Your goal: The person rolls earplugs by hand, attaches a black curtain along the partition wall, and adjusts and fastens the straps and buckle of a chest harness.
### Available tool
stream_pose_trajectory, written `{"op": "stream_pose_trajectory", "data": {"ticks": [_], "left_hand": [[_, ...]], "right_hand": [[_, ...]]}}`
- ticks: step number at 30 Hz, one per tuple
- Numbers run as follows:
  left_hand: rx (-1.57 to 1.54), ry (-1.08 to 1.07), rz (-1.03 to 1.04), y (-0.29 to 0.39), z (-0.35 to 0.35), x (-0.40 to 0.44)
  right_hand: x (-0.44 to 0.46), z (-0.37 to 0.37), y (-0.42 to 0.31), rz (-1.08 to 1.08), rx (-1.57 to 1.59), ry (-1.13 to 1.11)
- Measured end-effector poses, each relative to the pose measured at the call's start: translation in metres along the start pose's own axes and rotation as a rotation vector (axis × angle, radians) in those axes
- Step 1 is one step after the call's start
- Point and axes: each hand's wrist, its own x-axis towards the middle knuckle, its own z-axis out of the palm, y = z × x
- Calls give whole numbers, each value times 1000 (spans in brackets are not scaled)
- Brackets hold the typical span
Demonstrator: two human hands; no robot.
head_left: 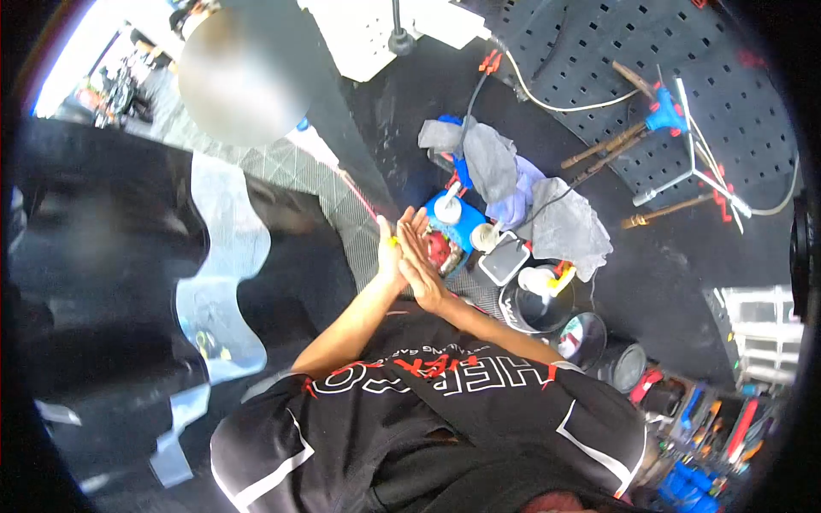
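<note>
My left hand (pixel 388 258) and my right hand (pixel 423 272) are pressed palm to palm in front of my chest. The fingers lie mostly straight, one hand against the other. A small yellow piece (pixel 393 242) peeks out between them near my left thumb; most of it is hidden. Just beyond the hands stands a blue caddy (pixel 469 224) with a white-capped bottle (pixel 447 208) and a red item (pixel 438 249) in it.
Grey towels (pixel 571 227) lie beside the caddy, near a black bucket (pixel 547 309). A glossy dark panel (pixel 103 256) fills the left side. Tools, including a blue-hubbed one (pixel 665 111), hang before a perforated black board (pixel 590 51). Assorted tools (pixel 710 423) are at lower right.
</note>
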Motion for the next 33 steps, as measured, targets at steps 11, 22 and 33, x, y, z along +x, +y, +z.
{"op": "stream_pose_trajectory", "data": {"ticks": [11, 22, 33], "left_hand": [[69, -450, -304, 83, -2, 6], [157, -622, -702, 32, -15, -26], [-185, -182, -988, 39, -43, 26]], "right_hand": [[67, 43, 5, 205, -417, 341], [25, 74, -41, 484, -698, 778], [-40, 79, -56, 395, -688, 338]]}}
